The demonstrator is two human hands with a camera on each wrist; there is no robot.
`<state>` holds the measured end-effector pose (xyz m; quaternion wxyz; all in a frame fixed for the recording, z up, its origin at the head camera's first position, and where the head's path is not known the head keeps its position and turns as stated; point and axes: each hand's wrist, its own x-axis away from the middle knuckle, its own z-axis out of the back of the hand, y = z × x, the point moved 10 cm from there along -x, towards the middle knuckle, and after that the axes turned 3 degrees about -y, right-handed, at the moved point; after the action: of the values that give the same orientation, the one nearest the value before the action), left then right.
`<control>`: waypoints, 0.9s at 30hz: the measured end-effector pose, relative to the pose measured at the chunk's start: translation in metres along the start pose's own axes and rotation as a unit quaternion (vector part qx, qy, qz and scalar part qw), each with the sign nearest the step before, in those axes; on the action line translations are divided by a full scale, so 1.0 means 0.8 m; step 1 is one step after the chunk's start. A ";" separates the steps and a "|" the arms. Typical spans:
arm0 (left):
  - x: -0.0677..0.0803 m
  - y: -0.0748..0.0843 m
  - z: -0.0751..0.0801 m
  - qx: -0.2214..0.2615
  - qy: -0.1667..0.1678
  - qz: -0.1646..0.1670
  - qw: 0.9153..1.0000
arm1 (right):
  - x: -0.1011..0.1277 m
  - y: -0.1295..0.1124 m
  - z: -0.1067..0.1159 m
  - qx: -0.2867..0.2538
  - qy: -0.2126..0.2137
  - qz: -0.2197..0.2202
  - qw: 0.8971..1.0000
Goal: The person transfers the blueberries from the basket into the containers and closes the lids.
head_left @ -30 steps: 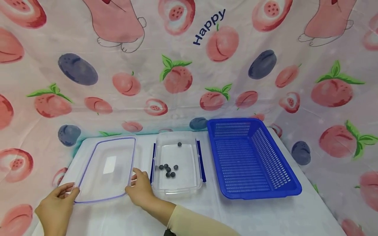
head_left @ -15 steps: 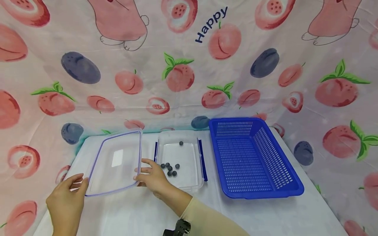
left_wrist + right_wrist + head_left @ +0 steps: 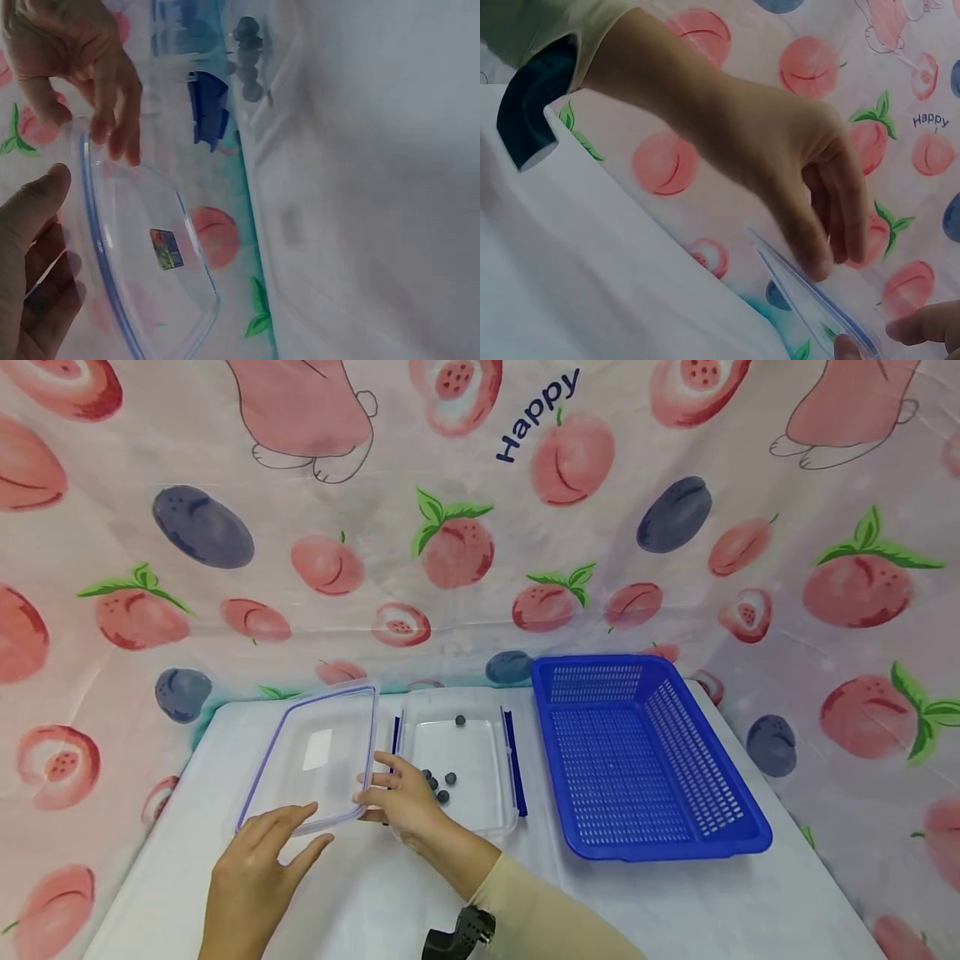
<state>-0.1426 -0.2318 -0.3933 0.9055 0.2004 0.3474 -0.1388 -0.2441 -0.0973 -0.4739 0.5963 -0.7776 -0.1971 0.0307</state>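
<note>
While a peach-printed cloth (image 3: 480, 527) hangs as a backdrop beyond both hands and drapes down around the white table (image 3: 675, 910), the largest thing on that table is the blue basket (image 3: 637, 760), which sits well to the right of the right hand, apart from it. Next in size is the clear lid (image 3: 315, 756) with its blue-violet seal; it is held between the two hands and tilted, its near edge raised off the table, as the right wrist view shows from the side. Just beyond the right hand's fingers stands the clear container (image 3: 457, 768), with dark blue clips along its left and right sides, between the lid and the basket. The right hand (image 3: 401, 797) pinches the lid's near right corner, fingers curled over its rim and thumb beneath. The left hand (image 3: 258, 868) is at the lid's near left edge with fingers spread and fairly straight; in the left wrist view its thumb lies against the rim and the fingers show through the plastic from beneath. Smallest are the blueberries (image 3: 442, 781) in the container, a small cluster just past the right hand's fingertips, and one alone farther back.
</note>
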 end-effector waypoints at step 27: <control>-0.004 0.004 -0.009 0.056 0.009 -0.017 0.998 | 0.003 -0.010 0.001 -0.033 -0.011 -0.004 0.999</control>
<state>-0.1481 -0.2251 -0.3949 0.8871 0.2461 0.3508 -0.1714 -0.2439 -0.0942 -0.4659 0.5686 -0.7954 -0.2077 0.0298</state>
